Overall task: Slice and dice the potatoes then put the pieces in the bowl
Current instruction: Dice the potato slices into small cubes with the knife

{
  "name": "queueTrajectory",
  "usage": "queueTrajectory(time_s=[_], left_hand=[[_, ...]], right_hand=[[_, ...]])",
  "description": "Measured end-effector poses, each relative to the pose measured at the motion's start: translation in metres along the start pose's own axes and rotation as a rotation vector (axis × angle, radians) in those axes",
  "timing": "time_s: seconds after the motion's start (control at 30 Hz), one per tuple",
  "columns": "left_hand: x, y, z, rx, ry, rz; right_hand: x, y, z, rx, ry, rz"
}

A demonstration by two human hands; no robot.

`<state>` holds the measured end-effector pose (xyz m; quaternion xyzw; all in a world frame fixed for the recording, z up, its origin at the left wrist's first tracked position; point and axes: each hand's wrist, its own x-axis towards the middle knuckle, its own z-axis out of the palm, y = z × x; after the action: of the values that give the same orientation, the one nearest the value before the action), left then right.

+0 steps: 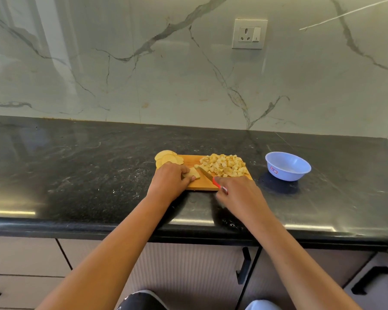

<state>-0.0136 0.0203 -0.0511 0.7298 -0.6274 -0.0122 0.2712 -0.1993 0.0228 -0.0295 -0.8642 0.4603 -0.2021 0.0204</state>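
The board (202, 186) lies on the surface (87, 175). At the board's middle the left hand (169, 182) pins a piece (192, 173); the right hand (238, 193) grips the knife (207, 173). Right of the board, the bowl (287, 166) looks empty. Dice (224, 167) heap on the board's right, while uncut slices (168, 158) wait at its far-left corner.

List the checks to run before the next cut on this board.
1. Left hand holds the potato piece on the cutting board: ok.
2. Right hand grips the knife: ok.
3. Left fingertips clear of the blade: cannot tell, they sit close.
4. Diced pile apart from the cutting spot: ok.
5. Slices fully on the board: not ok, some overhang its far left corner.
6. Bowl upright beside the board: ok.
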Motion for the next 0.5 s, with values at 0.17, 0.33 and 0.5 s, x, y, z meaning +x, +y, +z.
queueTrajectory(time_s=[0.17,0.33,0.5], left_hand=[[-0.001,0.001,-0.002,-0.018,0.005,-0.001],[0.0,0.0,-0.002,-0.031,0.004,0.003],[0.003,-0.001,-0.003,-0.025,-0.005,-0.003]], right_hand=[[0.007,-0.003,0.001,0.051,0.065,-0.008],[0.01,-0.009,0.0,0.112,0.036,-0.051],[0.015,-0.015,0.008,0.045,0.032,-0.063]])
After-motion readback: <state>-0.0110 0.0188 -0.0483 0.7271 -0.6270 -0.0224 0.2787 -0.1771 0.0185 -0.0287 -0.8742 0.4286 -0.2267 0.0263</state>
